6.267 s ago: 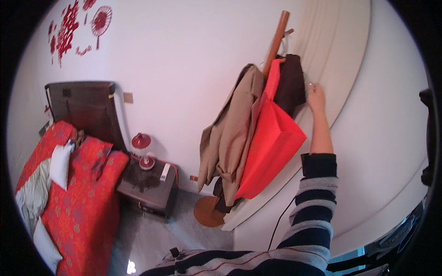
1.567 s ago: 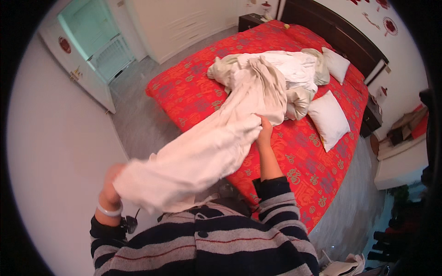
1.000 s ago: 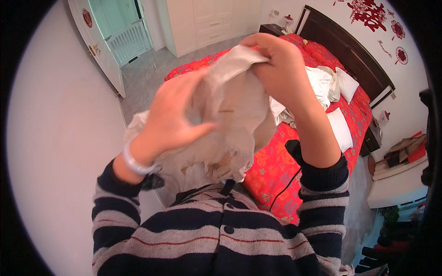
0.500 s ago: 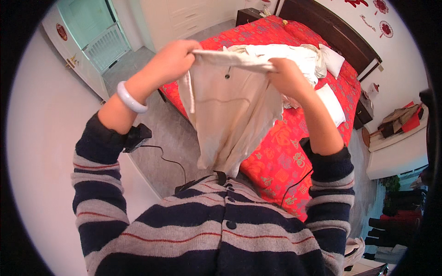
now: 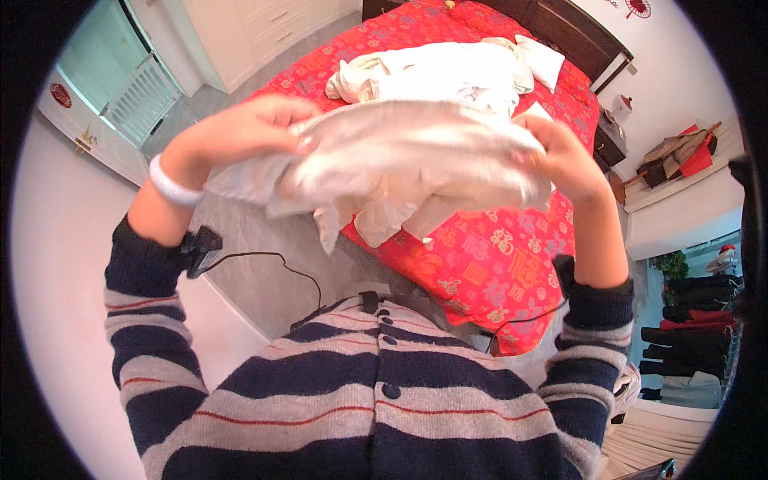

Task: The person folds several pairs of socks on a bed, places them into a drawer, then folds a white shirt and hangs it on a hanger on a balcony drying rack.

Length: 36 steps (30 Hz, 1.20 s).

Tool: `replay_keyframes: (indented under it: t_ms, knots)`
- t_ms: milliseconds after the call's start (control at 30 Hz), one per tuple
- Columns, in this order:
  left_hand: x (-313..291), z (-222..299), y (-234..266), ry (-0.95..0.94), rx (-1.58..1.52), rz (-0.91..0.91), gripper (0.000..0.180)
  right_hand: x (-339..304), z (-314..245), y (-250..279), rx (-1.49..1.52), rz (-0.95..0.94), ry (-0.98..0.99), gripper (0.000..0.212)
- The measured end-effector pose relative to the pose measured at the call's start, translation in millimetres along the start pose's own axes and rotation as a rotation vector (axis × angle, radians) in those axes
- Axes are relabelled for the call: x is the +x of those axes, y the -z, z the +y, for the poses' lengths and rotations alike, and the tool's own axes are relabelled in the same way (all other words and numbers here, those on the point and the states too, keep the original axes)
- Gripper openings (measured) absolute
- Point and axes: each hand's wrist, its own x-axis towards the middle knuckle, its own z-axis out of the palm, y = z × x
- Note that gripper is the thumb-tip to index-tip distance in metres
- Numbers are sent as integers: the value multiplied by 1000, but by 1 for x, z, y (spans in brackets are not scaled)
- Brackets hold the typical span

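Observation:
A pale cream cloth garment (image 5: 416, 152) is stretched wide between my two raised hands, in front of the bed. It is blurred by motion, and its lower part flares out in loose folds. My left hand (image 5: 248, 132), below which a pale bangle (image 5: 172, 182) circles the wrist, is closed on one end of the upper edge. At the other end my right hand (image 5: 560, 156) grips the cloth, its fingertips partly smeared. The garment covers part of the bed's near side.
Beyond the garment stands a bed with a red patterned cover (image 5: 496, 264), a white heap of cloth (image 5: 448, 68) and a white pillow (image 5: 540, 64). A black device (image 5: 206, 250) with a cable is near my left forearm. Dark clothes (image 5: 688, 320) hang at the right.
The garment has swung up and spread wider, its hanging lower part now billowing. My hands have moved farther apart, still gripping it. The view has shifted, showing the white heap more fully.

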Motion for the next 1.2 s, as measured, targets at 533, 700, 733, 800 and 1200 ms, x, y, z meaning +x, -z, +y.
replay_keyframes:
  t_ms: [533, 700, 733, 800, 1200]
  knots:
    - [-99, -117, -136, 195, 218, -258, 13, -226, 72, -184, 117, -109, -390, 28]
    - [-95, -98, -143, -9, 629, -382, 24, -234, 66, -190, 79, -138, -178, 30]
    - [-94, -97, -145, 28, 585, -373, 25, -235, 64, -192, 213, -201, -257, 30]
    - [-92, -99, -150, 154, 507, -375, 27, -234, 62, -195, 271, -157, -296, 27]
    - [-95, -101, -159, 274, 507, -98, 14, -204, 61, -179, -132, -549, -366, 33]
